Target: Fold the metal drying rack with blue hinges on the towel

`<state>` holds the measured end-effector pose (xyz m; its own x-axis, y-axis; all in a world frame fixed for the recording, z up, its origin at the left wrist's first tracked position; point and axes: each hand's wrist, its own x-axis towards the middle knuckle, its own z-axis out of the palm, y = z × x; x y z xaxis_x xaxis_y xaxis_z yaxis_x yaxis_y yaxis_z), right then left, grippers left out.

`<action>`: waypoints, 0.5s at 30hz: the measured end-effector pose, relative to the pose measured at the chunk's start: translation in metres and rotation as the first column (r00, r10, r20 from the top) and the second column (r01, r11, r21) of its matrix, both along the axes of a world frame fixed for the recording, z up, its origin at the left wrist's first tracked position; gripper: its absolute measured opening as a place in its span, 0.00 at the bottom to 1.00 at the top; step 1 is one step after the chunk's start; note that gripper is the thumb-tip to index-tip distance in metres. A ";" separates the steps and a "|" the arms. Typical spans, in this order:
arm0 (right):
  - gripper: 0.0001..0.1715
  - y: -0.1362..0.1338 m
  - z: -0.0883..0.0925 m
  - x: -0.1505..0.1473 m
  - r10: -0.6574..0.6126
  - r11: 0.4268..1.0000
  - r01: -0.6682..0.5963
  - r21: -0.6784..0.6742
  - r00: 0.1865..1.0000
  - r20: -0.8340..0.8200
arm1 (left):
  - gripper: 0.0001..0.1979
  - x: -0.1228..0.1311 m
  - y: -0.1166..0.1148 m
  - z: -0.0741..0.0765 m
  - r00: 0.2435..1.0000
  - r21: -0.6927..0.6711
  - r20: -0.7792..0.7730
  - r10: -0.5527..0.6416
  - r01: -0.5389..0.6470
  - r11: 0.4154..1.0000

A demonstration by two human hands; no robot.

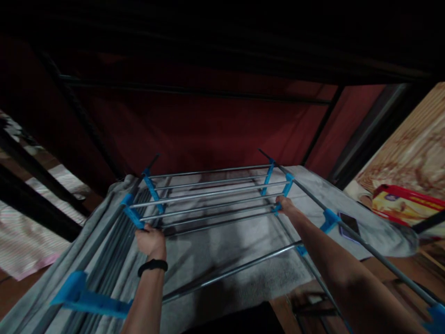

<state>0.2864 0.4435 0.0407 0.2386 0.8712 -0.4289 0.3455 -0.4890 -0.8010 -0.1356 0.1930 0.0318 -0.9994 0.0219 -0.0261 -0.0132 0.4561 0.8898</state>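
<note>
A half-built rack of grey metal tubes and blue plastic connectors lies over a grey cloth surface. My left hand, with a black band at the wrist, is closed round the lower end of a blue connector on the left side. On the right side, my right hand grips the lower end of another blue connector. Several thin tubes run across between the two sides. Nearer to me, a single cross tube spans the frame. The fingertips of both hands are partly hidden.
Loose grey tubes lie bundled at the left on the grey cloth. A phone rests at the right, beyond the frame's side tube. Farther right is a red and yellow box. Dark posts and a red cloth stand behind.
</note>
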 end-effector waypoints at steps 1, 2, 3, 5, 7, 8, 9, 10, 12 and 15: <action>0.20 0.003 -0.001 -0.001 -0.003 1.000 0.003 0.001 1.000 -0.001 | 0.13 0.001 0.000 0.001 1.000 -0.012 0.008 0.006 -0.006 1.000; 0.20 0.005 -0.003 -0.002 -0.006 1.000 0.006 -0.001 1.000 -0.001 | 0.13 0.002 0.001 0.002 1.000 -0.024 0.017 0.010 -0.010 1.000; 0.20 0.007 -0.005 -0.003 -0.009 1.000 0.009 -0.004 1.000 -0.001 | 0.13 0.002 0.002 0.002 1.000 -0.034 0.023 0.010 -0.010 0.999; 0.21 0.008 -0.011 -0.003 -0.017 1.000 0.017 -0.018 1.000 0.002 | 0.12 0.001 0.005 0.000 1.000 -0.049 0.023 0.013 -0.012 0.999; 0.21 0.006 -0.016 -0.003 -0.022 0.999 0.022 -0.030 1.000 0.007 | 0.11 -0.004 0.008 -0.003 0.999 -0.042 0.022 0.037 -0.036 0.998; 0.21 0.006 -0.017 -0.003 -0.021 0.999 0.022 -0.034 1.000 0.009 | 0.10 -0.006 0.011 -0.005 0.998 -0.028 0.020 0.056 -0.055 0.998; 0.21 0.006 -0.017 -0.003 -0.018 0.999 0.018 -0.036 1.000 0.010 | 0.10 -0.009 0.013 -0.007 0.997 -0.012 0.019 0.074 -0.073 0.997; 0.21 0.005 -0.017 -0.003 -0.013 0.999 0.014 -0.038 1.000 0.011 | 0.09 -0.012 0.015 -0.009 0.995 0.000 0.023 0.092 -0.092 0.996; 0.21 0.006 -0.014 -0.003 -0.004 0.999 0.004 -0.043 1.000 0.013 | 0.09 -0.016 0.019 -0.012 0.993 0.002 0.036 0.109 -0.109 0.994; 0.21 0.005 -0.011 -0.004 0.013 0.999 -0.012 -0.030 1.000 0.023 | 0.11 -0.016 0.021 -0.014 0.994 -0.079 0.049 0.095 -0.091 0.993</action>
<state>0.2826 0.4486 0.0302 0.2378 0.8612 -0.4491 0.3700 -0.5078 -0.7780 -0.1514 0.2142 0.0179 -0.9943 -0.0747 -0.0763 -0.1040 0.5177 0.8492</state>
